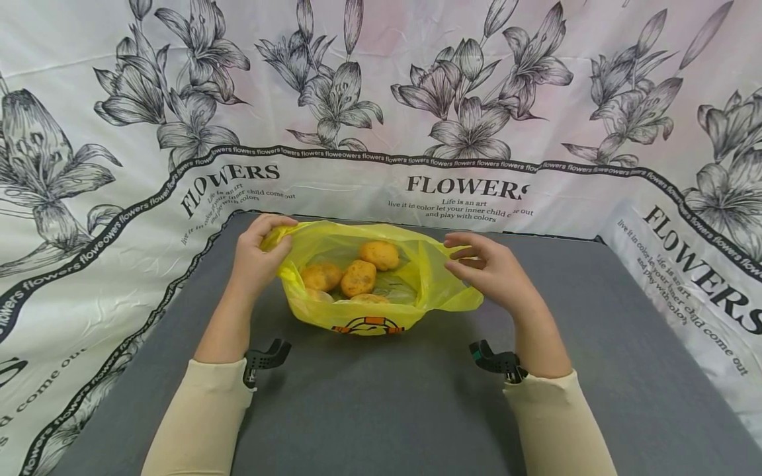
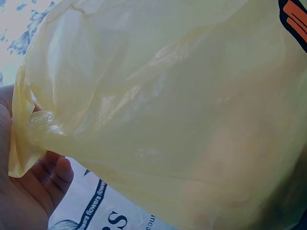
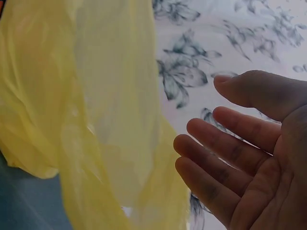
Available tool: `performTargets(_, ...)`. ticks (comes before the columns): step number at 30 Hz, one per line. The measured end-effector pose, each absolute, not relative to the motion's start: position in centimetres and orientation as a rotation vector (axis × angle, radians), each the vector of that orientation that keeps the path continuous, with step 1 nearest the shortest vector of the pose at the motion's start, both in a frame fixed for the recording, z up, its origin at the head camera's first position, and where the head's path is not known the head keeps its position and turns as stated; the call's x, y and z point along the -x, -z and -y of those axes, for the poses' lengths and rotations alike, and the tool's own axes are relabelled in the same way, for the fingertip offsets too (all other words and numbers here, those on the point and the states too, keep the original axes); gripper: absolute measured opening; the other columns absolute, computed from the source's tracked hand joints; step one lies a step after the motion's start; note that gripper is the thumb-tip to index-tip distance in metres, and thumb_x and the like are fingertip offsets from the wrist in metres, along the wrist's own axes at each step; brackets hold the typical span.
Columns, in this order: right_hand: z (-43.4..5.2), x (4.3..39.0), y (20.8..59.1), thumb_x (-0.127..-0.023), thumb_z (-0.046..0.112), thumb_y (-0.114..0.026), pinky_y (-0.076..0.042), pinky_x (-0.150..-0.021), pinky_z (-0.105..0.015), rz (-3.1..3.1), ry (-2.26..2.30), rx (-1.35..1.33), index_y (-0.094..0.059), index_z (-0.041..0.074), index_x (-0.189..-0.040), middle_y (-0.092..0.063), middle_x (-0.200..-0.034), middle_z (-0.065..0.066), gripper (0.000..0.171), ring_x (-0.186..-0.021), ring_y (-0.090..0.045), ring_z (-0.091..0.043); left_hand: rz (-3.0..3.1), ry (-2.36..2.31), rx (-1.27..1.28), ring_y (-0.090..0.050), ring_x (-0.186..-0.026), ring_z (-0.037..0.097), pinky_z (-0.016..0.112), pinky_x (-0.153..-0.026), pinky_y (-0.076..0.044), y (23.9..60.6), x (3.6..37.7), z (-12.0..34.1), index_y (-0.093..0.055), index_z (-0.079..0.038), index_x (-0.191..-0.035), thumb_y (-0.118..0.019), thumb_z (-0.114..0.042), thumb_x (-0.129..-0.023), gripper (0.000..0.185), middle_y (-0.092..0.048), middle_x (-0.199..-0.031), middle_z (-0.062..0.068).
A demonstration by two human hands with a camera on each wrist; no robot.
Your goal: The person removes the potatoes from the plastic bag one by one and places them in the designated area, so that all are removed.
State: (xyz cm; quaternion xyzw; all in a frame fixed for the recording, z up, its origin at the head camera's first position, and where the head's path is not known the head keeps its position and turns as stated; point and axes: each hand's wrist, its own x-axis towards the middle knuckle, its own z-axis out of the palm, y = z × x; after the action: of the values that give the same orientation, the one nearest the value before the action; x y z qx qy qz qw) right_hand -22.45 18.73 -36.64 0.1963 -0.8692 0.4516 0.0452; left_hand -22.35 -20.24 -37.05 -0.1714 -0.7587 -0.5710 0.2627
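Observation:
A yellow plastic bag (image 1: 440,291) sits on the table with its mouth spread, and several potatoes (image 1: 358,278) lie inside it. My left hand (image 1: 253,254) grips the bag's left edge; in the left wrist view a gathered strip of yellow plastic (image 2: 21,139) runs between the thumb side and the curled fingers (image 2: 60,179). At the other end, my right hand (image 1: 491,268) hovers beside the bag's right handle part. The right wrist view shows its fingers (image 3: 230,143) loosely bent, apart from the plastic, holding nothing. Bag walls partly hide the lower potatoes.
The grey table (image 1: 381,410) extends in front of the bag and to both sides. A white cloth (image 1: 357,185) with printed flowers and lettering encloses the back and sides. Dark camera mounts (image 1: 268,355) sit at both wrists.

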Motion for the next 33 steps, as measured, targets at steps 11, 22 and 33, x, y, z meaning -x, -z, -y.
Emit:
performTargets(11,-16.7,22.7,37.8,-0.097,0.017,-0.073,-0.054,-0.095,-0.042,2.676,-1.380,-0.704,-0.061,0.008,-0.139,-0.062,-0.136,-0.011,0.045,-0.116,-0.065,-0.029,2.062,1.558,0.456,-0.053,-0.106,0.012,0.021,-0.089,-0.045,36.9,22.1,20.1,-0.069,0.010,-0.113,-0.060,0.010,-0.092,0.022,-0.062,-0.116,0.017)
performTargets(22,-14.8,23.2,39.2,-0.095,0.022,-0.076,-0.057,-0.089,-0.042,2.735,-1.314,-0.714,-0.064,0.008,-0.137,-0.065,-0.132,-0.009,0.046,-0.111,-0.067,-0.027,2.053,1.539,0.468,-0.053,-0.107,0.010,0.022,-0.090,-0.043,37.1,22.2,20.1,-0.069,0.010,-0.111,-0.060,0.010,-0.091,0.022,-0.063,-0.114,0.017)
performTargets(33,-12.8,23.3,40.9,-0.092,0.020,-0.078,-0.058,-0.083,-0.041,2.788,-1.281,-0.738,-0.063,0.009,-0.137,-0.067,-0.125,-0.011,0.048,-0.109,-0.068,-0.030,2.051,1.539,0.484,-0.053,-0.105,0.010,0.020,-0.086,-0.044,37.3,22.4,20.0,-0.070,0.008,-0.112,-0.061,0.007,-0.092,0.021,-0.063,-0.114,0.014)
